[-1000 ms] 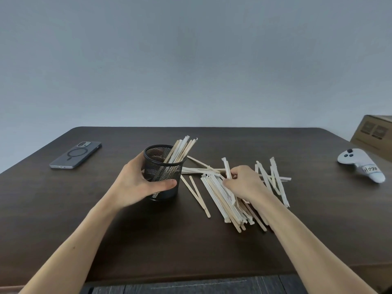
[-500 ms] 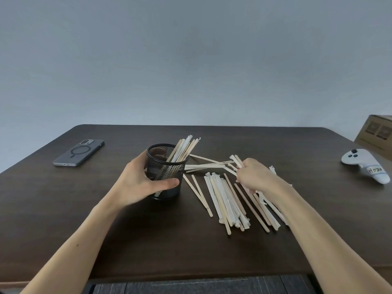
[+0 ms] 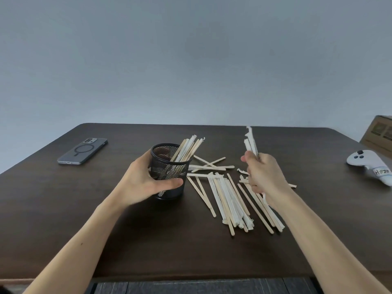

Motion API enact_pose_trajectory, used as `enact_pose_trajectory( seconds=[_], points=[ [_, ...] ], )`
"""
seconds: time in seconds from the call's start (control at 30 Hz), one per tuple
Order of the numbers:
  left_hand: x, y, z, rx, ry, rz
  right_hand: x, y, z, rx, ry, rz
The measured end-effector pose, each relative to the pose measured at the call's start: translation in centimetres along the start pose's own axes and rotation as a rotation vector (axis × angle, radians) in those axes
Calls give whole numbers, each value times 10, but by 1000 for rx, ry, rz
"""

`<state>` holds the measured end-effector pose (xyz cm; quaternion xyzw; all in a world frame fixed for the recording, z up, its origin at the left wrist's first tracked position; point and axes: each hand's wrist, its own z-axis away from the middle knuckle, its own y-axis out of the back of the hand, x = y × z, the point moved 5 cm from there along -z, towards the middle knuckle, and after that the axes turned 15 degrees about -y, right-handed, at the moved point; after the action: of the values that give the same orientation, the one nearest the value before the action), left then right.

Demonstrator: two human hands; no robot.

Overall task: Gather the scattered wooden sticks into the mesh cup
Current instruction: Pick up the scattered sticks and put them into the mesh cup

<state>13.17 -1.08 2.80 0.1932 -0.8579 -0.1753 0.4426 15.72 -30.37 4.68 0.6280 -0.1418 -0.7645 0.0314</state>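
A black mesh cup [image 3: 169, 166] stands on the dark table, with several sticks [image 3: 188, 148] leaning out of its right side. My left hand [image 3: 144, 183] wraps around the cup from the left. My right hand [image 3: 265, 177] is raised to the right of the cup and grips a small bunch of paper-wrapped sticks [image 3: 250, 141] that point upward. A scattered pile of wooden and wrapped sticks [image 3: 229, 198] lies flat on the table between the cup and my right hand.
A grey phone [image 3: 83, 150] lies face down at the far left. A white controller [image 3: 371, 166] rests at the right edge, with a cardboard box [image 3: 379, 132] behind it. The dark wooden table [image 3: 63, 209] ends close to my body.
My right hand closed on a few wrapped sticks from the pile and lifted them upright above the table. My left hand stayed on the cup.
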Motion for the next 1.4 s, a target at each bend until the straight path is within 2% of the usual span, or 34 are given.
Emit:
enact_pose_trajectory(
  seconds=[0.07, 0.23, 0.37, 0.47, 0.67, 0.87, 0.97, 1.13, 1.27, 1.4],
  points=[
    [0, 0, 0, -3, -1, -1, -3, -5, 1, 13, 67, -142],
    [2, -1, 0, -15, 3, -14, -13, -23, 5, -76, 164, -338],
    [3, -2, -1, -19, 2, -19, -9, -39, 4, -132, 149, -425],
    [3, -2, 0, -22, 3, -18, -9, -47, 3, -88, 104, -429],
    [6, -2, -1, -35, -11, -30, -53, -39, 14, -83, 218, -474],
    [7, -1, 0, -32, -32, -45, -96, -34, 28, 11, 239, -406],
    [8, -1, 0, -39, -39, -44, -105, -54, 35, -63, 252, -390],
    [7, 1, 0, -33, -64, -52, -98, -88, 41, -195, 206, -202],
    [7, 2, -1, -26, -74, -51, -87, -101, 38, -205, 242, -22],
    [4, 6, -3, -14, -70, -33, -84, -93, 32, -191, 246, -48]
  ],
)
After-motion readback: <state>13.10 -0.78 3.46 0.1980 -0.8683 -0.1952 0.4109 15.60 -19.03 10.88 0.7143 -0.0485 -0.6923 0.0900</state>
